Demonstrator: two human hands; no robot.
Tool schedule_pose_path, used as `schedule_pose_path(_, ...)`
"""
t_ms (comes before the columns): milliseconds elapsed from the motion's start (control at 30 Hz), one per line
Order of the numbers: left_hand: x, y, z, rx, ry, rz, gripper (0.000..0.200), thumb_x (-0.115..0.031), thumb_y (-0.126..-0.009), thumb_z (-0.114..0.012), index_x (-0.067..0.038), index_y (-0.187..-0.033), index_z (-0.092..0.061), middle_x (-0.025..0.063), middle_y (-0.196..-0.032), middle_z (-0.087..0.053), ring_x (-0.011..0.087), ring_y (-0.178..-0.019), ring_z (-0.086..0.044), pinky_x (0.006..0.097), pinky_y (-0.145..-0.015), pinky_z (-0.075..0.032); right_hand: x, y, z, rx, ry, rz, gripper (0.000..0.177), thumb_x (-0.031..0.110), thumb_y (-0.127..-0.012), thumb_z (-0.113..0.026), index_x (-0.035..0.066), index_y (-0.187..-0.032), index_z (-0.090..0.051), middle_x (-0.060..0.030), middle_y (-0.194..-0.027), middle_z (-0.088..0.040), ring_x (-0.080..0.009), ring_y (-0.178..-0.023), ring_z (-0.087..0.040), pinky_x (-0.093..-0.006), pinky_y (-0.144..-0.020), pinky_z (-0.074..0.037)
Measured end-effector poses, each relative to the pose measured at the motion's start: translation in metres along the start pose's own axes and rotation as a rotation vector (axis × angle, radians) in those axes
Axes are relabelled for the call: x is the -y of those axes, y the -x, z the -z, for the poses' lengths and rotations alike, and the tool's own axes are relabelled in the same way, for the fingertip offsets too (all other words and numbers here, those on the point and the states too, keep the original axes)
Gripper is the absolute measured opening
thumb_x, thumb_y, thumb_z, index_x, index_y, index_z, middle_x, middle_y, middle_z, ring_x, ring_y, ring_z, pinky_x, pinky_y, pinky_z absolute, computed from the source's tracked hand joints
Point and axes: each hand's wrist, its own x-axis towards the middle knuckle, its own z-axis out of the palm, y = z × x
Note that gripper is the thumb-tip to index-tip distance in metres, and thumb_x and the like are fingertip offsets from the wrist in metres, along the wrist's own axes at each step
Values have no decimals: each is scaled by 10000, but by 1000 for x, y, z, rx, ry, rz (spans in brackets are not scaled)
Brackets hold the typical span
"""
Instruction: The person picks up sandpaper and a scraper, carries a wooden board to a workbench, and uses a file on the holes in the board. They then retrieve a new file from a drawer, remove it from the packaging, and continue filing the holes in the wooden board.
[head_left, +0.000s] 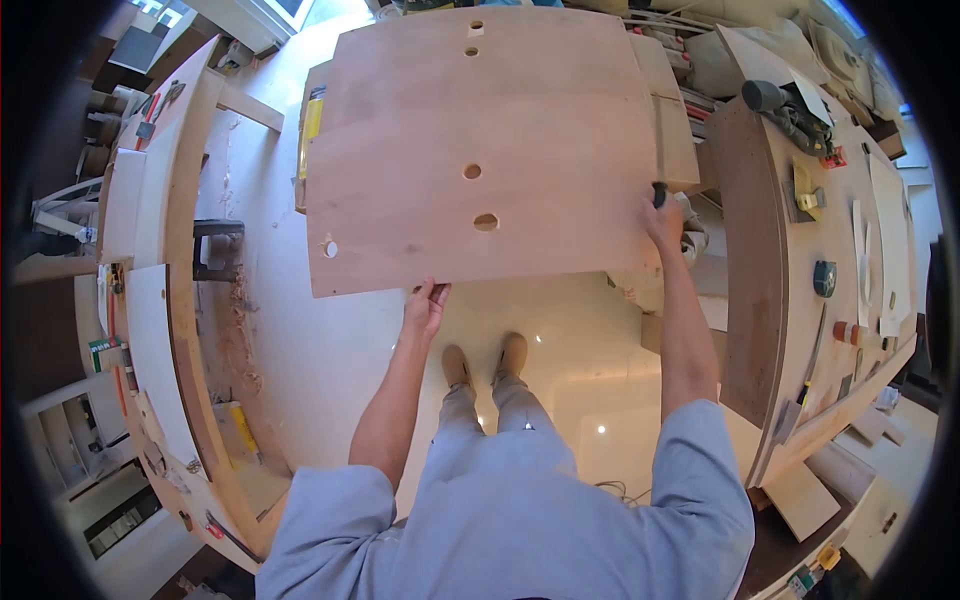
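A broad plywood panel (400, 130) with several holes cut through it lies in front of me. At its near edge, my left hand (427, 308) pinches the board, the thumb and fingers at its rim. My right hand (664, 220) is closed round a black-handled tool (658, 192) at the panel's right edge. A thin, long part seems to run forward from the handle along that edge; its exact kind I cannot make out. Beneath the panel's right side, another board (675, 130) sticks out.
To the right stands a wooden bench (790, 250) bearing a power tool (775, 100), a tape measure (824, 278) and hand tools. Another long bench (185, 330) runs along the left, with a black stool (218, 248) beside it. Wood shavings (240, 300) litter the floor. A cable (625, 492) lies near my feet.
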Motion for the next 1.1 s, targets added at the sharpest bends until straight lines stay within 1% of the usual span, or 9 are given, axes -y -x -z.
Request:
schedule_pose_path(67,-1,1,-2,-9,-50,11,142,-106,-954,-531,-23,-1068,-545,110,-1026,-636,236,-1008,-618,383,-962,-508,25,5,0,-124,49,244,342,274,-837,-624,3,-1041,-580,-250,-928,-641,-409,-909,-612,-451,-764,-478)
schedule_pose_path(267,0,18,-2,-47,-117,39,150,-122,-948,-548,-20,-1057,-542,102,-1010,-631,235,-977,-620,377,-949,-513,112,137,63,353,-301,145,330,267,-819,-691,17,-1017,-604,-212,-823,-650,-345,-766,-647,-414,-678,-491)
schedule_pose_path(600,-22,35,30,17,-233,185,165,-181,-962,-540,-55,-1068,-554,57,-1030,-632,181,-990,-611,337,-882,-524,157,237,88,596,-95,30,346,224,-852,-635,72,-1146,-536,-219,-811,-639,-422,-752,-612,-463,-645,-478)
schedule_pose_path(800,-39,43,31,27,-198,362,206,-233,-966,-536,-46,-1041,-578,64,-998,-648,178,-1001,-621,354,-890,-518,199,242,88,661,287,151,378,256,-842,-646,109,-1174,-542,-158,-808,-623,-357,-744,-625,-447,-632,-492)
schedule_pose_path(900,-110,52,-22,286,-1137,817,292,-289,-952,-529,-13,-1029,-586,132,-956,-665,252,-969,-634,399,-868,-514,221,238,82,642,575,199,393,242,-848,-638,123,-1208,-533,-129,-788,-599,-315,-697,-620,-429,-615,-489)
schedule_pose_path(967,-107,-3,-13,717,-1881,-298,338,-315,-926,-527,-2,-1037,-590,199,-940,-660,357,-955,-620,461,-845,-495,233,232,82,609,727,261,427,231,-852,-631,127,-1249,-515,-120,-796,-584,-298,-686,-609,-419,-613,-485)
schedule_pose_path(1000,-132,-11,-67,422,-1641,-410,348,-301,-902,-549,-42,-1132,-569,216,-991,-643,424,-970,-583,502,-843,-468,240,226,82,596,776,305,457,228,-851,-628,126,-1278,-500,-121,-811,-577,-295,-691,-601,-417,-616,-483)
schedule_pose_path(1033,-135,-45,-100,225,-1789,-345,420,-327,-901,-552,-65,-1228,-520,195,-1128,-607,403,-1020,-573,501,-851,-470,247,220,83,584,821,350,488,225,-850,-626,125,-1306,-486,-121,-826,-571,-292,-696,-593,-415,-619,-482)
schedule_pose_path(1100,-151,-112,-158,344,-1713,-1127,509,-367,-905,-538,-92,-1323,-446,177,-1414,-397,348,-1301,-387,504,-1023,-361,261,199,88,614,856,539,529,210,-843,-617,146,-1344,-463,-119,-824,-544,-276,-693,-568,-402,-616,-472)
